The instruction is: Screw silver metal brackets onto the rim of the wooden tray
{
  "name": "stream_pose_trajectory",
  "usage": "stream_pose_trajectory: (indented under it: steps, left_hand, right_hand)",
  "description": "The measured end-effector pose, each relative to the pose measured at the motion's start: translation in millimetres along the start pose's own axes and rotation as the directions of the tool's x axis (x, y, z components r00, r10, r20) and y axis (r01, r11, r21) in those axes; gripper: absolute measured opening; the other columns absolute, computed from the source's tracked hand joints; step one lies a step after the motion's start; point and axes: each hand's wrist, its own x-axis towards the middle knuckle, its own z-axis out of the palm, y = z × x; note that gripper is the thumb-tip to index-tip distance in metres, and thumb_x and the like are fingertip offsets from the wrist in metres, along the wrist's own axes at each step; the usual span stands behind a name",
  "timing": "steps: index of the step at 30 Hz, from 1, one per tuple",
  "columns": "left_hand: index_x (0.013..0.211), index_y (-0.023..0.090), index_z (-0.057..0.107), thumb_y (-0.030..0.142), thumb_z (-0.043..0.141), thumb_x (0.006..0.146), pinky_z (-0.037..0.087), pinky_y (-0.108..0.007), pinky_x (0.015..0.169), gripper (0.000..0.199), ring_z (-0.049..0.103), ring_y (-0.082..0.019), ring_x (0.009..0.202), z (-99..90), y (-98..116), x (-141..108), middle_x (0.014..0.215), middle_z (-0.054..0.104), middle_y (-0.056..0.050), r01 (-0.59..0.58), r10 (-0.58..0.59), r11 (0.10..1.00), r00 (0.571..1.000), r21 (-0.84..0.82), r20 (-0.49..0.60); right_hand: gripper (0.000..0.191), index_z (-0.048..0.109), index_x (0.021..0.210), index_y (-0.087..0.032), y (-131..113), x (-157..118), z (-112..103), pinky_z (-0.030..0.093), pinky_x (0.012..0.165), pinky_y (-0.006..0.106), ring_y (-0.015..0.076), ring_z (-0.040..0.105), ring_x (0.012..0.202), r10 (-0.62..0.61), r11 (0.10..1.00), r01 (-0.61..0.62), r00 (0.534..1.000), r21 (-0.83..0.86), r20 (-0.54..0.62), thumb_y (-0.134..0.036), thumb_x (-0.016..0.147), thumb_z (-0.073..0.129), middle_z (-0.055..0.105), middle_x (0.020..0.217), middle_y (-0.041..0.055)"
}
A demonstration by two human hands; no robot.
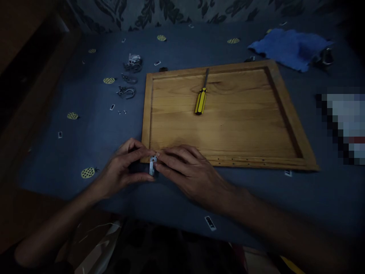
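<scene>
A wooden panel door [222,118] with a raised frame lies flat on a blue patterned cloth. At its near left corner sits a small metal hinge [152,167]. My left hand [125,165] grips the hinge between its thumb and fingers. From the right, my right hand [188,171] has its fingertips against the hinge and the door edge; its fingers lie close together. Small holes dot the near edge of the door to the right. A yellow and black screwdriver [201,99] rests on the panel, shaft toward the far edge.
More metal hinges [126,92] lie left of the door, with small screws [124,112] nearer. A crumpled blue cloth [291,47] is at the back right. A pixelated object [348,121] lies at the right. The cloth-covered surface [182,211] ends close in front.
</scene>
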Motion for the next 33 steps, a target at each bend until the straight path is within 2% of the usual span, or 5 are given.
stream_pose_trajectory:
  steps: [11, 22, 27, 31, 33]
  left_hand:
    - [0.129, 0.031, 0.066, 0.049, 0.074, 0.086, 0.058, -0.033, 0.086, 0.047, 0.058, -0.018, 0.099, 0.5, -0.6, -1.4, 0.105, 0.059, -0.003, 0.013, -0.013, 1.000, 1.000, -0.022, -0.015]
    - [0.127, 0.029, 0.066, 0.052, 0.072, 0.088, 0.057, -0.035, 0.086, 0.047, 0.059, -0.019, 0.100, -0.7, 1.6, -0.6, 0.104, 0.059, -0.004, 0.056, -0.056, 0.998, 0.998, -0.017, 0.011]
    - [0.127, 0.027, 0.063, 0.052, 0.073, 0.087, 0.055, -0.034, 0.088, 0.048, 0.058, -0.020, 0.100, -3.2, 3.8, 0.6, 0.106, 0.059, -0.004, 0.063, -0.064, 0.998, 0.997, 0.010, 0.045]
    - [0.130, 0.026, 0.057, 0.055, 0.076, 0.085, 0.053, -0.032, 0.084, 0.057, 0.056, -0.019, 0.097, -3.8, 5.0, -0.1, 0.107, 0.059, -0.003, 0.067, -0.068, 0.997, 0.997, 0.025, 0.047]
    - [0.129, 0.026, 0.057, 0.055, 0.075, 0.086, 0.052, -0.033, 0.084, 0.055, 0.056, -0.020, 0.098, -3.5, 5.2, -0.6, 0.108, 0.059, -0.004, 0.076, -0.078, 0.997, 0.996, 0.031, 0.053]
  right_hand:
    - [0.030, 0.071, 0.120, -0.014, -0.4, -0.4, 0.3, 0.053, 0.095, 0.044, 0.0257, 0.060, 0.119, 0.000, 0.999, -0.001, 1.000, 0.044, 0.023, -0.013, 0.106, 0.044, 0.074, 0.126, 0.0111]
    - [0.029, 0.072, 0.117, -0.008, -0.1, 1.2, 0.4, 0.057, 0.094, 0.044, 0.0269, 0.062, 0.115, 0.003, 0.997, -0.001, 1.000, 0.074, -0.027, -0.013, 0.105, 0.045, 0.075, 0.122, 0.0116]
    - [0.031, 0.073, 0.113, -0.010, -1.2, 3.1, 0.4, 0.058, 0.093, 0.043, 0.0263, 0.064, 0.113, 0.002, 0.998, 0.001, 0.999, 0.061, -0.041, -0.014, 0.106, 0.043, 0.076, 0.119, 0.0106]
    - [0.030, 0.072, 0.115, -0.012, -1.2, 1.8, 1.1, 0.057, 0.094, 0.043, 0.0257, 0.063, 0.114, 0.008, 0.998, -0.006, 1.000, 0.058, -0.029, -0.014, 0.106, 0.044, 0.076, 0.118, 0.0105]
    - [0.030, 0.072, 0.117, -0.013, -1.0, 1.1, 1.4, 0.056, 0.094, 0.044, 0.0256, 0.062, 0.116, 0.013, 0.998, -0.012, 1.000, 0.058, -0.012, -0.013, 0.105, 0.045, 0.075, 0.120, 0.0107]
